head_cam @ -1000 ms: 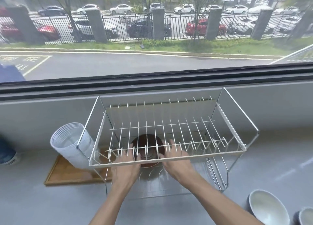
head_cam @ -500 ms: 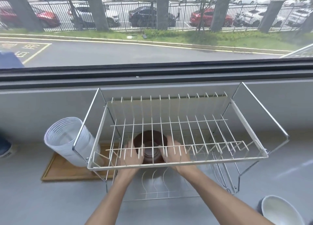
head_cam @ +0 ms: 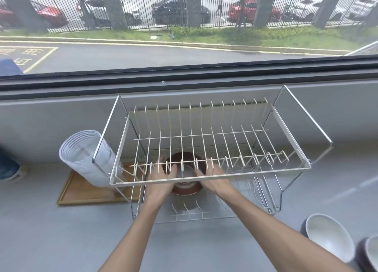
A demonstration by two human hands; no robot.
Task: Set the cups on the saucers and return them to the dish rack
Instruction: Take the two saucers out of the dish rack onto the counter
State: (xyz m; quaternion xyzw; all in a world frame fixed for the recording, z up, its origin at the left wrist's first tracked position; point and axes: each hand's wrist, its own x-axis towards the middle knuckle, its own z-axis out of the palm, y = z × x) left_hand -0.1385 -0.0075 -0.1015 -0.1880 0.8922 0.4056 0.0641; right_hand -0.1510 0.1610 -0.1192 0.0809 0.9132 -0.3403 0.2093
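Brown saucer [head_cam: 185, 187]: held between both hands under the upper tier of the dish rack [head_cam: 212, 176], just above the lower tier's wires, towards the rack's left half.
Cup [head_cam: 186, 172]: pale, standing on the saucer, seen through the upper wires; its exact seating is partly hidden by them.
Left hand [head_cam: 161, 176]: grip closed on the saucer's left rim, fingers curled round it.
Right hand [head_cam: 214, 179]: grip closed on the saucer's right rim, matching the left.
Dish rack: white wire, two tiers, at the back edge of the grey bench [head_cam: 61, 230] against the wall below the window; its upper tier holds nothing.
Work done: one cup sits on its saucer and the pair is inside the rack's lower level.
Work left: in my judgement the pair is not yet released, as both hands grip it; whether it already rests on the wires cannot be told.
Other crockery: two pale bowls [head_cam: 327, 237] at the bench's front right corner, well apart from the rack; whether they belong to the task is unclear.
Bystanding items: a white ribbed holder [head_cam: 86, 155] hung on the rack's left end, over a wooden tray [head_cam: 81, 192].
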